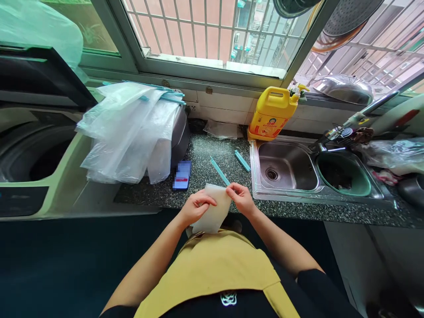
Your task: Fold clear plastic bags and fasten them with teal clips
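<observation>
A frosted white plastic bag (213,212) hangs between my hands at the counter's front edge, in front of the yellow apron. My left hand (198,206) is closed on the bag's left side, thumb and fingers pinched together. At the bag's upper right corner, my right hand (241,198) pinches with thumb and forefinger. A thin light-blue plastic strip (219,170) slants from the counter down to my right fingertips; whether they also grip it I cannot tell. Several similar blue strips (242,160) lie in a small bundle by the sink.
Left of my hands, several frosted bags (129,132) with blue strips along their tops drape over a dark box (180,134). A phone (182,176) lies on the speckled counter (212,148). Right are a yellow jug (273,114), a steel sink (288,165) and a green basin (344,174).
</observation>
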### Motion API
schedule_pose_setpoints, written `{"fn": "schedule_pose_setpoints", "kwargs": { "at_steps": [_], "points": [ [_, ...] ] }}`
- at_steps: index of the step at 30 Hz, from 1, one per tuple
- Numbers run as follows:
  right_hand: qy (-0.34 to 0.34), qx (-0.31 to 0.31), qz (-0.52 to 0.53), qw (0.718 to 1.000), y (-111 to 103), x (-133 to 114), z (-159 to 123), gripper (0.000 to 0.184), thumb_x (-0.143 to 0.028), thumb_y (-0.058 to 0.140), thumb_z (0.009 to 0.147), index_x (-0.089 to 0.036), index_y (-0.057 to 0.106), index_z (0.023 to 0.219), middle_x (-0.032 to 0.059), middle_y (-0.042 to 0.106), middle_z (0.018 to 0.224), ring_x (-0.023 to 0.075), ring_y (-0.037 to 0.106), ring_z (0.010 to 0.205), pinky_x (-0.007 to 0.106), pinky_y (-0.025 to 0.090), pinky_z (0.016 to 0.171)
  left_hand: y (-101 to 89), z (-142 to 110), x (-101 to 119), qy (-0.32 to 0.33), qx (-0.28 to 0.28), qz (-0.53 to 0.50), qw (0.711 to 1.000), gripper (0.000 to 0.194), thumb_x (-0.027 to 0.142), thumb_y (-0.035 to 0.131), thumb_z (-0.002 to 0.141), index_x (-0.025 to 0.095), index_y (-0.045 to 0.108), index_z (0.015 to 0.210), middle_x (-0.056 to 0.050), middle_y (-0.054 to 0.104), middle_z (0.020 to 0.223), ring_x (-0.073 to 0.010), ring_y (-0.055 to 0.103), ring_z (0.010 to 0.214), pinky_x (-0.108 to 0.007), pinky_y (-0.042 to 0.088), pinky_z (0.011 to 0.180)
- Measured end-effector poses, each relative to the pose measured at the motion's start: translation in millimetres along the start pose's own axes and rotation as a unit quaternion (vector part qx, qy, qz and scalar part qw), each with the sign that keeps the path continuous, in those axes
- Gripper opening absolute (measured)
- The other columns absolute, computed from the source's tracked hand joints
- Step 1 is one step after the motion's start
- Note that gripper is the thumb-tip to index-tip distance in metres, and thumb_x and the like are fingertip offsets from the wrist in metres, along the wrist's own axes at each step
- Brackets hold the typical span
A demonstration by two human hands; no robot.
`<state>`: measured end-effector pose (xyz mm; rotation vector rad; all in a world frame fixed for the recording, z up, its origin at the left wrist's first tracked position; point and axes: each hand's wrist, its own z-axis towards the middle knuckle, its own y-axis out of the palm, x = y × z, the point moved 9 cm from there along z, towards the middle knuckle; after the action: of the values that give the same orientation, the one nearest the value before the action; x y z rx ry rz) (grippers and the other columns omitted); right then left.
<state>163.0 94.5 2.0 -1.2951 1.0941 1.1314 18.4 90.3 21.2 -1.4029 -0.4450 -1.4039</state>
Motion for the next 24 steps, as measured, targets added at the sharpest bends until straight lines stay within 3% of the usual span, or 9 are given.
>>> {"fn": "schedule_pose_setpoints", "kwargs": {
  "at_steps": [5,9,14,18,21,24],
  "points": [
    [0.016,0.003,0.031,0.999,-5.2,-5.6,-3.6,0.039,-0.052,0.060,0.074,-0.019,0.051,0.058,-0.0049,0.038,0.054,0.0088,0.032,0.053,0.023,0.028,0.052,3.4,1.9,16.6,0.018,-0.046,-0.026,0.998,0.030,0.014,0.046,0.078,0.017,0.075,0.086,-0.007,0.073,0.083,-0.0149,0.064,0.074,-0.024,0.050,0.064],
    [0.044,0.011,0.095,0.994,-6.3,-1.5,-7.6,0.044,-0.059,0.061,0.071,-0.018,0.052,0.059,-0.0042,0.040,0.055,0.0089,0.034,0.053,0.022,0.029,0.052,4.8,0.8,30.1,0.044,-0.064,-0.002,0.997,0.032,0.013,0.044,0.079,0.019,0.075,0.085,-0.005,0.073,0.077,-0.0128,0.064,0.068,-0.021,0.048,0.060],
    [0.063,0.002,0.132,0.989,2.9,1.6,-20.1,0.047,-0.064,0.065,0.065,-0.018,0.060,0.069,-0.0010,0.051,0.062,0.0113,0.042,0.058,0.024,0.036,0.055,-11.7,-0.9,33.5,0.040,0.019,0.000,0.999,0.031,0.010,0.046,0.075,0.019,0.075,0.079,-0.006,0.074,0.080,-0.0152,0.066,0.072,-0.023,0.051,0.063],
    [0.049,0.032,0.123,0.991,0.9,-2.5,-24.1,0.047,-0.064,0.064,0.066,-0.018,0.058,0.062,-0.0014,0.049,0.058,0.0109,0.040,0.055,0.025,0.036,0.053,-19.0,-0.8,18.4,-0.033,0.060,-0.061,0.996,0.027,0.015,0.048,0.074,0.018,0.075,0.073,-0.006,0.074,0.074,-0.0161,0.066,0.067,-0.025,0.051,0.061],
    [0.025,0.025,0.106,0.994,3.0,-4.5,-24.8,0.043,-0.061,0.068,0.065,-0.019,0.060,0.069,-0.0005,0.054,0.064,0.0124,0.045,0.060,0.026,0.040,0.059,-28.6,-2.2,11.8,-0.068,0.115,-0.072,0.988,0.026,0.017,0.048,0.073,0.018,0.074,0.070,-0.005,0.074,0.073,-0.0163,0.066,0.068,-0.026,0.052,0.064],
    [0.024,0.004,0.075,0.997,10.9,3.1,-30.5,0.038,-0.056,0.068,0.068,-0.018,0.061,0.071,0.0007,0.057,0.068,0.0134,0.048,0.064,0.027,0.041,0.063,-31.1,-2.2,15.0,-0.060,0.124,-0.066,0.988,0.026,0.017,0.049,0.072,0.018,0.074,0.069,-0.004,0.074,0.072,-0.0159,0.066,0.068,-0.025,0.051,0.063]
  ]
}}
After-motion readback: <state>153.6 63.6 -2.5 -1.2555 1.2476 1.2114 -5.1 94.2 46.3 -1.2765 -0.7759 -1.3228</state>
